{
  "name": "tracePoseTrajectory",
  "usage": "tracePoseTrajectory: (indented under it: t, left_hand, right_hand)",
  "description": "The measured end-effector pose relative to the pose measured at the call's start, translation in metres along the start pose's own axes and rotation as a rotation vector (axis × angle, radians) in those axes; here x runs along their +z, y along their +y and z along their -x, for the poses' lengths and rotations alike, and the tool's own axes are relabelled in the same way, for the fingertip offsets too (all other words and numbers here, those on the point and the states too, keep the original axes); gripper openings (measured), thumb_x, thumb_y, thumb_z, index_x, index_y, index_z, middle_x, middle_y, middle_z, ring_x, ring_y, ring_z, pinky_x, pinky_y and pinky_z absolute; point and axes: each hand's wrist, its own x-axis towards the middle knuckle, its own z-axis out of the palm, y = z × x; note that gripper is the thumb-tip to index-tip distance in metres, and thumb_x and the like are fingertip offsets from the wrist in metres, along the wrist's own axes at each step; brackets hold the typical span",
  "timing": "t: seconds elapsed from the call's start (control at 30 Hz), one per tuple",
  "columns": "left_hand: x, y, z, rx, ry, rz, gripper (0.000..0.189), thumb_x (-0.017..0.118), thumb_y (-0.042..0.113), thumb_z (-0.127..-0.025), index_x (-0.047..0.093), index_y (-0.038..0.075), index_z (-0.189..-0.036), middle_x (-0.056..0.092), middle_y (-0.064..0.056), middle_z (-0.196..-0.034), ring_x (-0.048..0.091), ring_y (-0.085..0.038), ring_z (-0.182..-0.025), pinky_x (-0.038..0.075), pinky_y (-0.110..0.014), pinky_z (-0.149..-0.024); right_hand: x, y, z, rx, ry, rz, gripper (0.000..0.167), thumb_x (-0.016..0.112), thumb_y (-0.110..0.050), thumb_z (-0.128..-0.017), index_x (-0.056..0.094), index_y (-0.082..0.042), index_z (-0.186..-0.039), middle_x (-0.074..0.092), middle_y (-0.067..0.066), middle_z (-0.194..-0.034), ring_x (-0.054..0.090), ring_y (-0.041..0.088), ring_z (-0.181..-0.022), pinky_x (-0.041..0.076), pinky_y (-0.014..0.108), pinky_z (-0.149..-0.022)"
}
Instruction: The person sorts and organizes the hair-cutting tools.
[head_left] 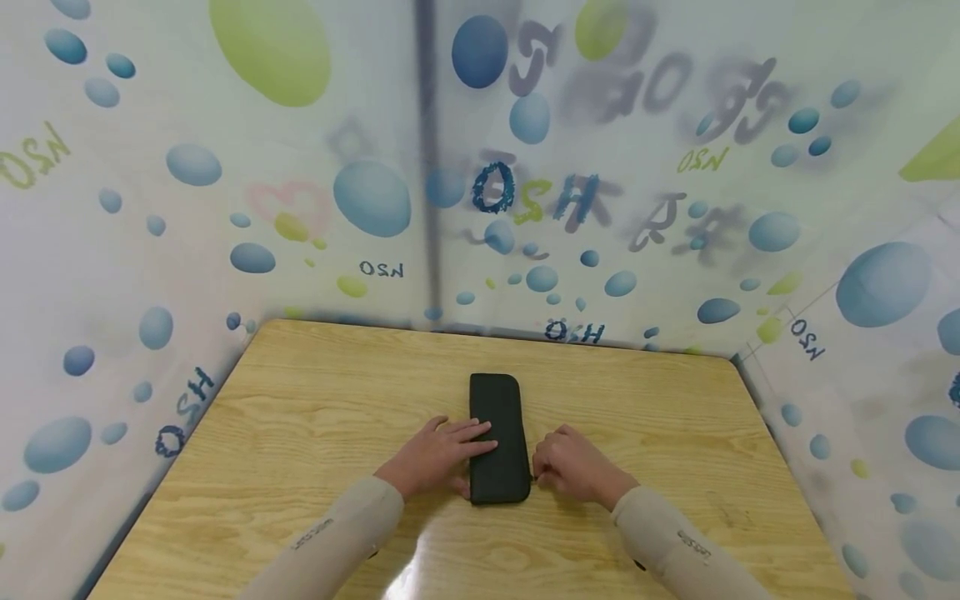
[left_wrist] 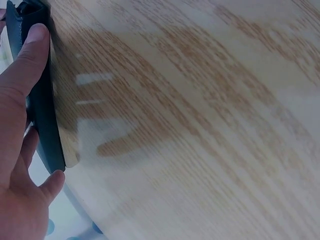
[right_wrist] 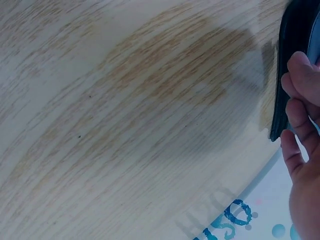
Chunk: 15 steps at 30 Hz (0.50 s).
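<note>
A slim black case (head_left: 501,417) with rounded right corners lies lengthwise on the wooden table, its long sides running away from me. My left hand (head_left: 437,457) rests on its left half, fingers spread and fairly straight across the top, thumb at the lower left edge. In the left wrist view the case (left_wrist: 46,112) appears edge-on beside the left hand (left_wrist: 20,115). At the lower right edge, my right hand (head_left: 576,467) has its fingers curled and pinches a small dark tab, which looks like a zipper pull. The right wrist view shows the right hand (right_wrist: 305,110) against the case (right_wrist: 290,37); its fingertips partly hide the tab.
The light wood-grain table (head_left: 330,392) extends on both sides of the case. Behind it and at the sides stand pale walls (head_left: 375,308) printed with blue and green drops and lettering. Light glares off the table near its front.
</note>
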Motion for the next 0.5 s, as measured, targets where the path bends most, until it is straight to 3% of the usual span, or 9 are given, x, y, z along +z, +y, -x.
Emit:
tracePoseTrajectory:
  t: [0.23, 0.5]
  left_hand:
    - [0.0018, -0.0004, -0.0003, -0.012, -0.014, -0.008, 0.082, 0.066, 0.063, -0.074, 0.043, 0.034, -0.147, 0.036, 0.005, -0.157, 0.037, -0.015, -0.144, 0.04, -0.052, -0.108]
    - [0.0021, -0.0003, 0.0002, 0.005, 0.023, -0.012, 0.081, 0.068, 0.063, -0.073, 0.046, 0.032, -0.145, 0.04, 0.003, -0.155, 0.041, -0.017, -0.142, 0.042, -0.052, -0.106]
  right_hand:
    - [0.0003, -0.0002, -0.0005, -0.011, -0.011, 0.017, 0.01, 0.075, -0.024, -0.085, 0.069, -0.025, -0.077, 0.06, -0.017, -0.074, 0.053, 0.002, -0.074, 0.045, 0.035, -0.085]
    - [0.0013, 0.0005, 0.0002, -0.014, -0.002, 0.005, 0.01, 0.073, -0.024, -0.086, 0.069, -0.025, -0.078, 0.06, -0.016, -0.075, 0.053, 0.001, -0.074, 0.045, 0.035, -0.085]
